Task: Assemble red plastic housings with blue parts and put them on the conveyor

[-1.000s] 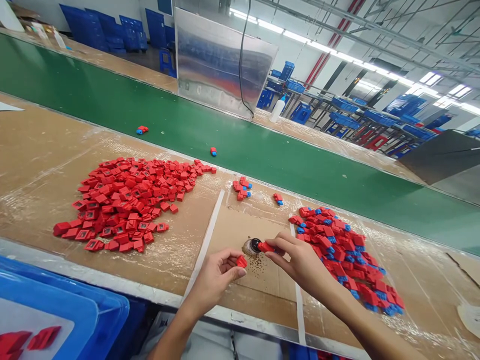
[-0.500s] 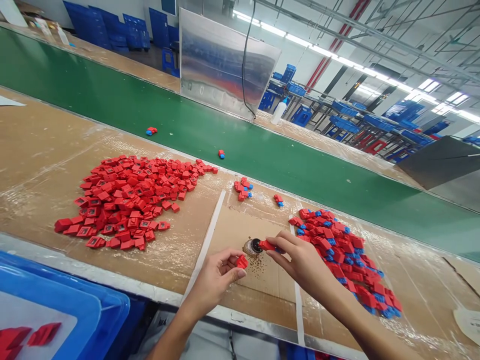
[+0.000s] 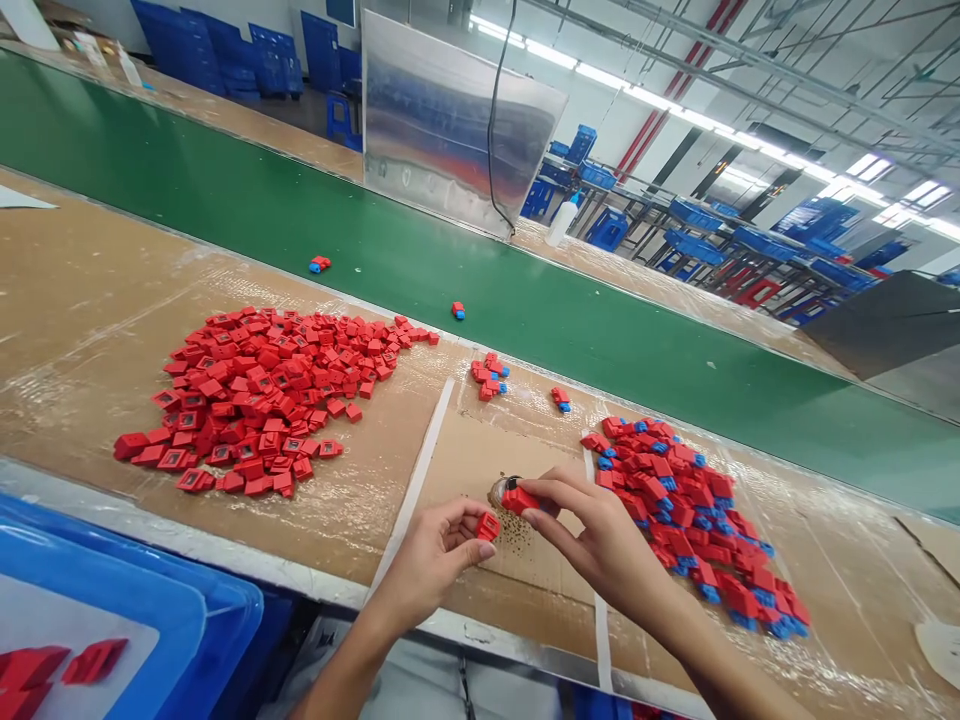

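My left hand [image 3: 431, 555] pinches a small hollow red plastic block [image 3: 488, 526] between thumb and fingertips, its slotted face turned up. Just to the right, my right hand [image 3: 600, 515] grips another red plastic piece [image 3: 517, 499] at the mouth of a small round jar [image 3: 497, 490]. That piece and my fingers cover part of the jar and its dark opening. Brown specks [image 3: 517, 538] are scattered on the cardboard [image 3: 469, 450] around the jar. The two red pieces are close together but apart.
Left lies a heap of red blocks [image 3: 262, 390]; right, a heap of red-and-blue pieces [image 3: 690, 510]. Several similar pieces [image 3: 489, 376] sit behind the jar. Beyond runs a green conveyor belt [image 3: 600, 320] carrying two pieces. A blue bin [image 3: 180, 600] stands front left.
My right hand has turned and brought its red piece left, over the front of the jar's mouth. The two pieces on the green belt have shifted right. My left hand keeps its block.
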Demonstrator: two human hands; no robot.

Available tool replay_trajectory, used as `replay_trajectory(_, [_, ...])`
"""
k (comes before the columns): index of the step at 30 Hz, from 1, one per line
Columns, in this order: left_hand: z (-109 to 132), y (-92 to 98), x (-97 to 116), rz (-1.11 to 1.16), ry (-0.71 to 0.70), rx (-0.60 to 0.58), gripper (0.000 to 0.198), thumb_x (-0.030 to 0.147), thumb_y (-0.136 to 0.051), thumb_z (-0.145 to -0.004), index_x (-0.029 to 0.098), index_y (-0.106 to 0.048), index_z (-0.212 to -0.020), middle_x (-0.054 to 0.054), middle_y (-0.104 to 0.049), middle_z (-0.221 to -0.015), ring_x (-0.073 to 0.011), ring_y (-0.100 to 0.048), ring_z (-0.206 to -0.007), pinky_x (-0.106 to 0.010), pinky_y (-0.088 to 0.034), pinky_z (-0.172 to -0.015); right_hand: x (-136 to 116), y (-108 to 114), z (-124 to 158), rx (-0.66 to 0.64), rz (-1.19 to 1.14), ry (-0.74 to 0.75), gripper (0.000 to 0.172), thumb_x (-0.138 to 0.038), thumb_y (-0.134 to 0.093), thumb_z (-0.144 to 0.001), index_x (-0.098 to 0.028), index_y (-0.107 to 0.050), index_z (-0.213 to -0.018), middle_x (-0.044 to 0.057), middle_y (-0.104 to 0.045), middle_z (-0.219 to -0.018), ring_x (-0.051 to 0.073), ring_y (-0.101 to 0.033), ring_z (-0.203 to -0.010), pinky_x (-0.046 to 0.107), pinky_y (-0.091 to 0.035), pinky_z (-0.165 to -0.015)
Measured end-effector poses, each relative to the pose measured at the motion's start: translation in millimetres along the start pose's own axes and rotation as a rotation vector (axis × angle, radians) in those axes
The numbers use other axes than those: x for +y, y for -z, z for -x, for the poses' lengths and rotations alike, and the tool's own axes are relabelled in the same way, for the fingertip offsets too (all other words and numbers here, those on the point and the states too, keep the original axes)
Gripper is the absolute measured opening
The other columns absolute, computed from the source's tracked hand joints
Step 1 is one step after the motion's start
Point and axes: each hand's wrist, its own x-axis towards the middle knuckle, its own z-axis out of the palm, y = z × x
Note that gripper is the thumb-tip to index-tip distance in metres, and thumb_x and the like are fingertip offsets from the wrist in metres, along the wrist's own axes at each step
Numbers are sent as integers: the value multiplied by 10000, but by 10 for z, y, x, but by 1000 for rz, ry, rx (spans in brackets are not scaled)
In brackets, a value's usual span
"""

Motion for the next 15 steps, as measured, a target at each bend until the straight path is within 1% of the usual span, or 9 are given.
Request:
replay_trajectory(3, [8, -5, 12, -3, 8, -14, 258, 201, -659, -801, 156, -670, -1055, -27, -629, -844, -146, -544, -783, -255, -425, -744, -65, -62, 39, -24, -50, -17, 193, -244, -542, -932, -204, -632, -1098, 49, -640, -911, 156, -616, -790, 258, -480, -703])
replay_trajectory(6, [9, -6, 17, -6, 16, -11, 289, 215, -663, -798, 156, -673, -1081, -47, -655, -888, -162, -560, -807, -271, -434, -761, -86, -101, 69, -43, -54, -30, 197, -248, -544, -930, -207, -638, -1098, 55, -643, -920, 167, -621, -813, 264, -482, -713])
replay_trajectory(15, [16, -8, 7, -14, 18, -8, 261, 223, -657, -805, 170, -672, -1060, -29, -656, -869, -158, -563, -806, -258, -426, -748, -63, -162, 87, -66, -34, -43, 203, -282, -519, -940, -207, -636, -1088, 66, -635, -893, 185, -620, -795, 286, -486, -692])
